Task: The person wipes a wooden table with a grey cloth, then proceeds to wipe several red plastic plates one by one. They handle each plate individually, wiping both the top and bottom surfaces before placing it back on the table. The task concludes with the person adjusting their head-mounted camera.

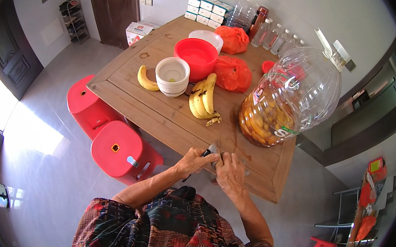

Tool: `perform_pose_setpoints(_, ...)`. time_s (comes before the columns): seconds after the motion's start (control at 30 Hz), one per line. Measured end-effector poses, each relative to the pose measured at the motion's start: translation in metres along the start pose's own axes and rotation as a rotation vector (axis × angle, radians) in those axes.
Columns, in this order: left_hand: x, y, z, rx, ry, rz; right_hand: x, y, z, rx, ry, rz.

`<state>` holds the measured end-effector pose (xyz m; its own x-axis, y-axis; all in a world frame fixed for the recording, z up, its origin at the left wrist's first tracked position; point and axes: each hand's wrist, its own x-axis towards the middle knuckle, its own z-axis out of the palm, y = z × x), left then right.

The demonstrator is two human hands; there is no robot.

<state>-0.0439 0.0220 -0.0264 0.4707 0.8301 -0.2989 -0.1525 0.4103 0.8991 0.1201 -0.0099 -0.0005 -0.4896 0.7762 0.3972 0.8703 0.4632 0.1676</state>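
Both bare hands meet at the table's near edge in my head view: the left hand (pixel 194 163) grasps a small grey-and-black item (pixel 213 149), thumb pressed to it, and the right hand (pixel 231 175) curls its fingers over the other side; too much is covered for me to identify it. From the hands, at eleven to twelve o'clock, I see curved yellow bananas (pixel 203 98), skins flecked brown. The wooden table (pixel 149 111) is planked and stained, above a glossy grey floor (pixel 71 175); red plastic stools (pixel 117 150) stand at nine. At one to two o'clock, a bulging clear jug (pixel 298 92) holds rounded amber pieces (pixel 261 125) in its lower part. At eleven, stacked white bowls (pixel 171 91) touch or nearly touch a glossy red basin (pixel 202 70); knotted red bags (pixel 233 74) sit at twelve.
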Motion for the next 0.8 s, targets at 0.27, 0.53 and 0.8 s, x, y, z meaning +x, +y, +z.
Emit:
perform_pose_setpoints(0.27, 0.008, 0.004, -0.001, -0.157, 0.136, 0.109, 0.017, 0.010, -0.001, 0.255, 0.026, 0.434)
perform_pose_setpoints(0.53, -0.001, 0.017, 0.019, 0.436, -0.073, 0.359, 0.029, 0.000, 0.030, 0.683, 0.088, 0.656)
perform_pose_setpoints(0.8, 0.014, 0.010, -0.001, -0.192, 0.015, 0.313, 0.034, 0.025, 0.020, 1.105, 0.499, 0.816)
